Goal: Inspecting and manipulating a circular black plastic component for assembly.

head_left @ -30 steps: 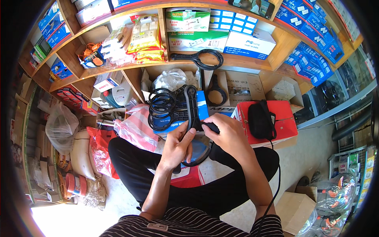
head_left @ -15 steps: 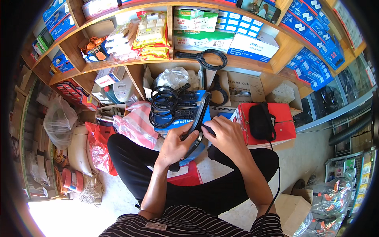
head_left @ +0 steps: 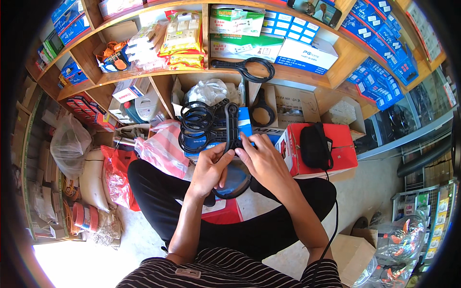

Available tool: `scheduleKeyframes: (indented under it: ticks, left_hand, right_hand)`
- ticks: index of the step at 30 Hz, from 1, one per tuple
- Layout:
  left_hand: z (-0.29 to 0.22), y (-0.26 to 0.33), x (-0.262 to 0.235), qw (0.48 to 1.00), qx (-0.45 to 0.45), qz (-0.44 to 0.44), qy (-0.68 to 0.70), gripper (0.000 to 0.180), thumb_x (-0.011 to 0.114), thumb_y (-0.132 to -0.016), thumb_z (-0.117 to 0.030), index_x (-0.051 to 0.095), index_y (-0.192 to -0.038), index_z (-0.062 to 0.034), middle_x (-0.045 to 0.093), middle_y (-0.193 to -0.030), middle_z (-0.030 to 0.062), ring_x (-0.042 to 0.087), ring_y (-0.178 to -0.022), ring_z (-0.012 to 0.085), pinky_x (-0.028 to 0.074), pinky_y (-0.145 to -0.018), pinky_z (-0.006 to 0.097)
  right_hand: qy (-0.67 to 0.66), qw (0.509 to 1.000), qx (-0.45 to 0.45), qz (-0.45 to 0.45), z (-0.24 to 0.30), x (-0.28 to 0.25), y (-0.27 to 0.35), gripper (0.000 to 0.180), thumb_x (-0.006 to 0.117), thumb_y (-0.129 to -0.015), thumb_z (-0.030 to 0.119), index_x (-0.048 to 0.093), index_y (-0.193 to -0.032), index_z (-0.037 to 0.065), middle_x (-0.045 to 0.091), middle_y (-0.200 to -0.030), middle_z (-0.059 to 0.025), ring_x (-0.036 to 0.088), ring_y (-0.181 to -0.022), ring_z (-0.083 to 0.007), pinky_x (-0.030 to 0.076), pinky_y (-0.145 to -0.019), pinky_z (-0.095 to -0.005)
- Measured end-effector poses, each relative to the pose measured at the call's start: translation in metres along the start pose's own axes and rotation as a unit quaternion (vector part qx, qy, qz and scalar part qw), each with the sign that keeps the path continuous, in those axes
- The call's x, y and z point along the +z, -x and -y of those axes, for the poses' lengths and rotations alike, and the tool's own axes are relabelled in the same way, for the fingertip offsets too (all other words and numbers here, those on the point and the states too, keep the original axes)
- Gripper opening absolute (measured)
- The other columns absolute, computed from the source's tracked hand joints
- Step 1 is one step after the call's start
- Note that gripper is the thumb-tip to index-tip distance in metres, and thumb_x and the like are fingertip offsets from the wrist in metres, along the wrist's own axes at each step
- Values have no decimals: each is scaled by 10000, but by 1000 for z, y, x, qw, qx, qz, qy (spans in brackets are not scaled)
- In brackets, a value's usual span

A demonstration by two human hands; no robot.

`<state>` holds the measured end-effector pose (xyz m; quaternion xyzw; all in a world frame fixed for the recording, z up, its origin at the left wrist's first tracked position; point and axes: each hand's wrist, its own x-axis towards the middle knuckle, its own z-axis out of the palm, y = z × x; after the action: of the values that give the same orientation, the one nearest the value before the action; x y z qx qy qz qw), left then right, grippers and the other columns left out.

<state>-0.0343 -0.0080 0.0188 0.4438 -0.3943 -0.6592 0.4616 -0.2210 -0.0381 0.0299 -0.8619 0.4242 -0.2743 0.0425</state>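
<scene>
The black ring wrench (head_left: 232,126) looks stiff and fairly light, maybe a bit slippery — the neck, where handle meets ring, seems best to hold. It sits between both hands, handle pointing away, ring toward the person. The left hand (head_left: 210,169) is curled around the neck; the right hand (head_left: 264,161) has its fingertips there too — pinching or not, I cannot tell.

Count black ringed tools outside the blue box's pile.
3: held tool, between left hand and right hand; second tool, on shelf; third tool, by brown carton. Others may hide.
</scene>
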Motion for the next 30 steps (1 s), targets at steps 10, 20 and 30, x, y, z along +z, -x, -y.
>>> scheduleKeyframes:
  ticks: [10, 20, 30]
  left_hand:
    - [-2, 3, 5, 999, -14, 22, 36, 355, 569, -1086, -222, 456, -1399, -99, 657, -983, 64, 481, -417, 84, 258, -340, 208]
    - [3, -5, -1, 991, -2, 12, 136, 419, 299, -1142, -391, 522, -1211, -43, 626, -801, 81, 444, -392, 108, 271, -320, 208]
    - [12, -4, 0, 991, -9, 61, 121, 421, 351, -1148, -341, 512, -1393, -39, 624, -883, 40, 484, -432, 103, 290, -338, 199]
  right_hand:
    - [-167, 982, 93, -13, 4, -11, 3, 276, 732, -933, 146, 696, -1168, 7, 686, -969, -152, 674, -889, -322, 558, -793, -430]
    - [-161, 981, 51, -91, 1, -17, -5, 164, 727, -945, 53, 705, -1094, -10, 709, -1015, -147, 696, -932, -273, 531, -848, -351]
    - [-100, 992, -14, -78, -2, -2, -9, 170, 793, -848, 31, 687, -980, 20, 684, -937, -118, 653, -857, -310, 522, -746, -417]
